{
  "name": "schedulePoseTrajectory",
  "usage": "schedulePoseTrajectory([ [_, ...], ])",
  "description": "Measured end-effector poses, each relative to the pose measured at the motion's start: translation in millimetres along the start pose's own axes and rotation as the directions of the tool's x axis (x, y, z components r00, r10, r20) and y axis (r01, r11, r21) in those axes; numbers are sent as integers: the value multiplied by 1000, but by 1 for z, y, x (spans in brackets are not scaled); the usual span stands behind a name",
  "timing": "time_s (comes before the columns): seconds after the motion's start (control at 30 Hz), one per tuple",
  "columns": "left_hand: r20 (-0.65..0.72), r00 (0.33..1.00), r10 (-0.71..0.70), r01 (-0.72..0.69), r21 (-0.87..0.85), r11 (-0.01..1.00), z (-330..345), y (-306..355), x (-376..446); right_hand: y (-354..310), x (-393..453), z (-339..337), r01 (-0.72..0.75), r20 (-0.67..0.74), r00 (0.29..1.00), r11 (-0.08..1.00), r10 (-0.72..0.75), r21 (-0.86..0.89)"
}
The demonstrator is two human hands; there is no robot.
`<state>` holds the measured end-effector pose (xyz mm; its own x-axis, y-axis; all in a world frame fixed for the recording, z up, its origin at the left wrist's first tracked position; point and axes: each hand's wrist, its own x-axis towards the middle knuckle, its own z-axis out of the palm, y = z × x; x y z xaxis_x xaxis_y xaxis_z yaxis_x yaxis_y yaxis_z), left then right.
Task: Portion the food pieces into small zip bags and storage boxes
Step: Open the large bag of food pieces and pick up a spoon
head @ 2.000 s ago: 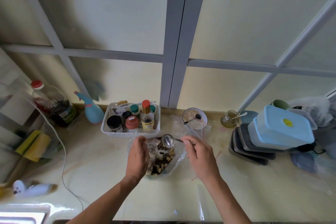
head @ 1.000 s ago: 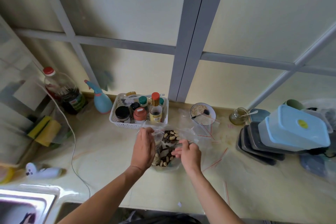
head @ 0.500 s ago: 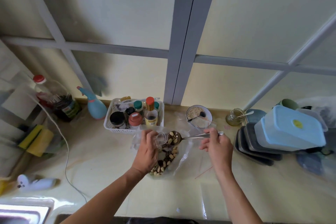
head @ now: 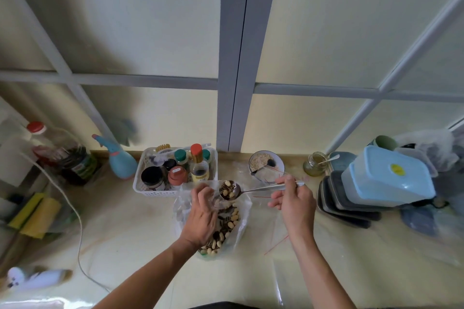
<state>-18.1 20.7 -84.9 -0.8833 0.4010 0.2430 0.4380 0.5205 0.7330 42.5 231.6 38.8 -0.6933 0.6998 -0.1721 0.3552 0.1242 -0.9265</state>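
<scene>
A large clear plastic bag (head: 242,231) of peanuts and dark seeds (head: 223,227) lies open on the counter in front of me. My left hand (head: 202,216) pinches a small clear zip bag (head: 213,189) above it. My right hand (head: 295,202) grips the handle of a metal spoon (head: 229,190). The spoon's bowl is loaded with peanuts and seeds and sits at the small bag's mouth. Flat empty zip bags (head: 281,246) with red strips lie to the right. A stack of storage boxes (head: 388,179) with a light blue lid stands at the far right.
A white basket (head: 145,184) of bottles and jars stands just behind my left hand. Behind the spoon are a bowl of grain (head: 266,163) and a small glass jar (head: 315,164). At left are a blue spray bottle (head: 120,160), an oil bottle (head: 65,155) and a white cable (head: 79,228).
My right hand dipped the spoon into the large bag, lifted it out full, and now holds it at the mouth of the small bag in my left hand.
</scene>
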Motion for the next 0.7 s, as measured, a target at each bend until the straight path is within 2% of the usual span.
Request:
schedulePoseTrajectory([
  [0.13, -93, 994, -53, 54, 8, 999, -7, -2, 0, 3, -3, -1, 60, -3, 998, 994, -61, -92],
  [0.2, -143, 985, -98, 100, 9, 995, -10, -4, 0, 9, -4, 2, 87, 63, 995, 978, -77, -188],
  [0.37, -182, 974, -133, 138, 11, 990, -13, -3, -1, 39, -9, 25, 57, 216, 976, 949, 12, -311],
  [0.5, -206, 965, -159, 154, -44, 987, -14, 3, -1, 63, -15, 41, -80, 283, 948, 971, 143, -226],
  [0.7, -185, 960, -211, 201, -73, 977, -15, 9, 11, 89, -3, 39, -263, 299, 908, 955, 293, -137],
])
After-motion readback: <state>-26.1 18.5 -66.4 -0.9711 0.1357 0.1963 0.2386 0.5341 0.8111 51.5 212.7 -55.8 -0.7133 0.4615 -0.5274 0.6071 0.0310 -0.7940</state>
